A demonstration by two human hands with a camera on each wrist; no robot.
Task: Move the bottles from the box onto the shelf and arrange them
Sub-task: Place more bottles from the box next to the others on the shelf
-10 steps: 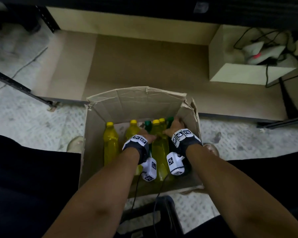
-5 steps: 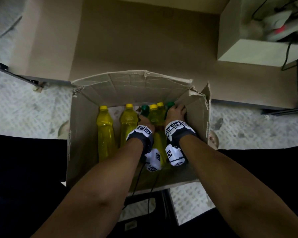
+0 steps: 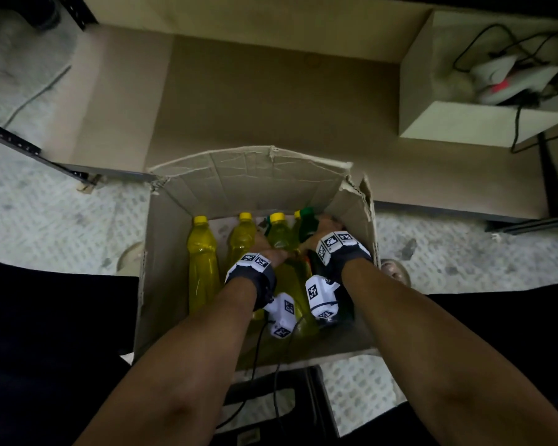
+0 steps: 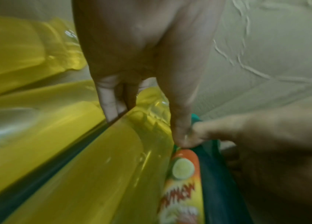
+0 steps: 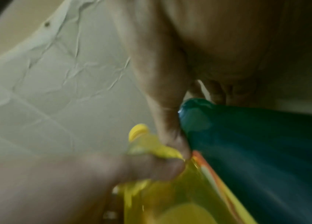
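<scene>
A: What had changed since half a second earlier?

B: The view had tipped back up, so the shelf [image 3: 271, 101], a flat tan board across the upper half of the head view, showed more of its back edge. The green-capped bottle [image 3: 308, 225] had risen: its cap stood level with the yellow caps, where before it sat lower among them.

A: And the biggest things, by material?

B: The cardboard box [image 3: 248, 175] filled the centre of the frame, creased and torn at its upper right corner, standing on a pale patterned floor [image 3: 45, 214]. A smaller pale box [image 3: 484, 120] holding black cables sat at the upper right.

A: The bottles?

B: Smooth clear plastic, yellow liquid, round yellow caps. Two untouched ones [image 3: 203, 262] stood upright at the left inside the box.

A: The hands?

B: The left hand [image 3: 269, 252] gripped a yellow bottle [image 3: 279, 235] at its shoulder, fingers [image 4: 109, 97] curled behind it and thumb in front. The right hand [image 3: 322, 230] wrapped round the dark green bottle's neck, thumb [image 5: 168, 121] pressed on it; the two thumbs touched beside a bright orange label [image 4: 184, 178].
</scene>
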